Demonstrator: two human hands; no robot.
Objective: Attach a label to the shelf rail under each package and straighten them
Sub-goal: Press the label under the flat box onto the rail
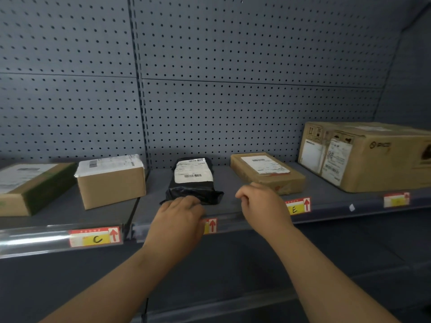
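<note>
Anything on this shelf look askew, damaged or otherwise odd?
The flat brown cardboard parcel above the E label sits rotated, its front edge not parallel to the grey shelf rail. The green-sided box at far left is angled too. No damage shows.

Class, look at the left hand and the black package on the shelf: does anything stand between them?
Nothing visible does. The left hand is right at the near end of the black package, fingers on or just above its wrapping; the right hand hovers apart to the side.
</note>
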